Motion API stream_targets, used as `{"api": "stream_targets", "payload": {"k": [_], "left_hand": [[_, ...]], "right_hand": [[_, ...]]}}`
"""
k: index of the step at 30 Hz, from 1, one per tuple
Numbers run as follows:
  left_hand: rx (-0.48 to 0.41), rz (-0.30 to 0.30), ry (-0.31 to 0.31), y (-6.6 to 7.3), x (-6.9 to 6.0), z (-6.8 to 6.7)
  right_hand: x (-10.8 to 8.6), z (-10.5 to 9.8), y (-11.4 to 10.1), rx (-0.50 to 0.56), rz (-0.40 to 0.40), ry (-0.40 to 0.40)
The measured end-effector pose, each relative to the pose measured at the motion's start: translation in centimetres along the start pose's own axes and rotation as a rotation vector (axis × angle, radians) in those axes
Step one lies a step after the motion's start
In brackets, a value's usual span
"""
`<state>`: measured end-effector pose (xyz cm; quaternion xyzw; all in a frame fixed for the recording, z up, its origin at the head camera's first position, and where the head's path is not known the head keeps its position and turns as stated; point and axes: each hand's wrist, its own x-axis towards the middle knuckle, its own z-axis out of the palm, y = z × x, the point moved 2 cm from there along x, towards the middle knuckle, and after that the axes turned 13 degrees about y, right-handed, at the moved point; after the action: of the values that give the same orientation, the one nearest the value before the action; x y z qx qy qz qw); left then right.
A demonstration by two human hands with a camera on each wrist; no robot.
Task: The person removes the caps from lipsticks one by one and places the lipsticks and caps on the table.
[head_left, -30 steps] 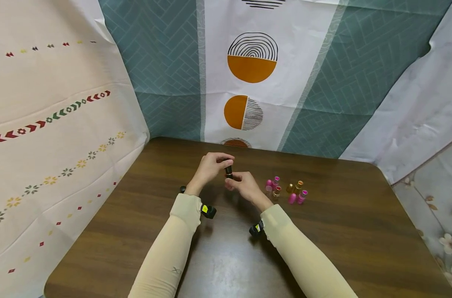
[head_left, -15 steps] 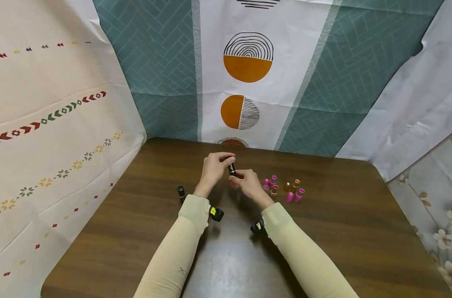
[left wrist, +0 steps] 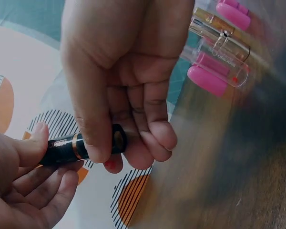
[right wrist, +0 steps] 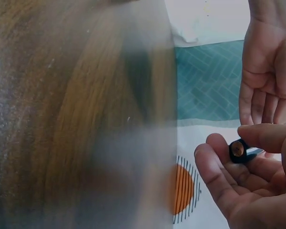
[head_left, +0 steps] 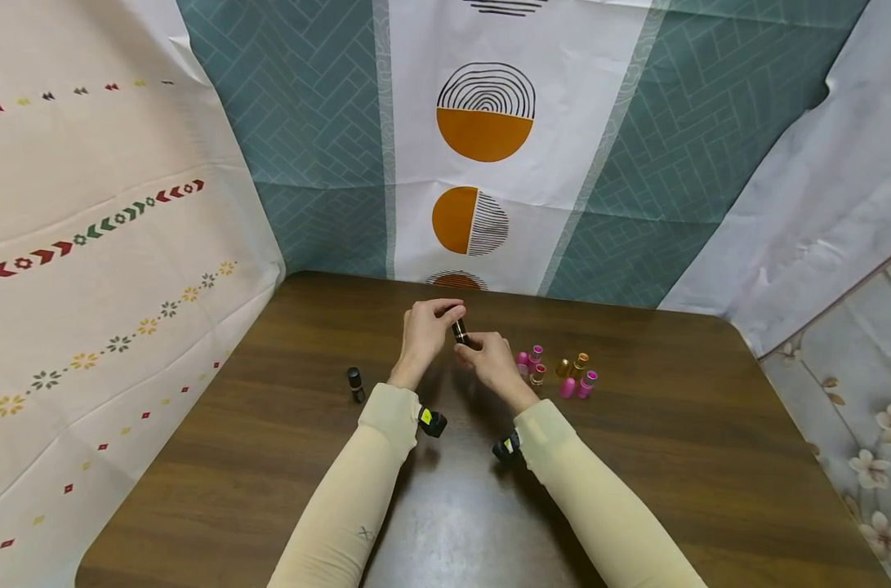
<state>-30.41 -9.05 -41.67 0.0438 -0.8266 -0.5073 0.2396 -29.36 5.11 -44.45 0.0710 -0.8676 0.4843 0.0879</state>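
Between my two hands is a black lipstick tube (head_left: 459,331) with a gold band, held tilted above the table. My left hand (head_left: 425,336) pinches its upper end between thumb and fingers. The lower end is pinched by my right hand (head_left: 491,363). In the left wrist view, the left hand (left wrist: 14,176) grips one end and the thumb of the right hand (left wrist: 124,81) presses near the gold band. The right wrist view shows the tube's round end (right wrist: 238,150) at the right hand's (right wrist: 248,186) fingertips. Fingers hide parts of the tube.
A second black lipstick tube (head_left: 354,384) stands on the wooden table (head_left: 269,457), left of my left forearm. Right of my hands are several uncapped lipsticks with caps beside them: pink (head_left: 587,384), gold (head_left: 580,365) and clear-capped (head_left: 537,374). A patterned curtain (head_left: 327,163) hangs behind.
The held lipstick tube has tilted, and more of it shows between my hands. My left forearm has shifted right, uncovering the second black tube. The view has panned slightly right.
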Motion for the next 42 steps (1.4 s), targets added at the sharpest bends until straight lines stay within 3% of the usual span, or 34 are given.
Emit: {"api": "stream_targets", "payload": {"k": [5, 11, 18, 29, 35, 42], "left_hand": [[0.029, -0.007, 0.054, 0.0, -0.1, -0.1], [0.028, 0.039, 0.136, 0.3, 1.1, -1.6], [0.005, 0.049, 0.085, 0.3, 1.1, -1.3], [0.014, 0.057, -0.039, -0.5, 0.1, 0.4], [0.021, 0.056, -0.048, -0.9, -0.3, 0.9], [0.05, 0.016, -0.078, -1.8, -0.7, 1.5]], "right_hand": [[-0.2, 0.1, 0.0, -0.06, -0.005, -0.006], [-1.0, 0.5, 1.1, -0.124, -0.008, -0.022], [-0.9, 0.2, 1.7, -0.059, 0.032, 0.042], [-0.2, -0.6, 2.3, -0.058, 0.047, 0.127], [0.0, -0.7, 2.5, -0.056, 0.048, 0.192], [-0.1, -0.2, 2.8, -0.042, 0.092, 0.262]]}}
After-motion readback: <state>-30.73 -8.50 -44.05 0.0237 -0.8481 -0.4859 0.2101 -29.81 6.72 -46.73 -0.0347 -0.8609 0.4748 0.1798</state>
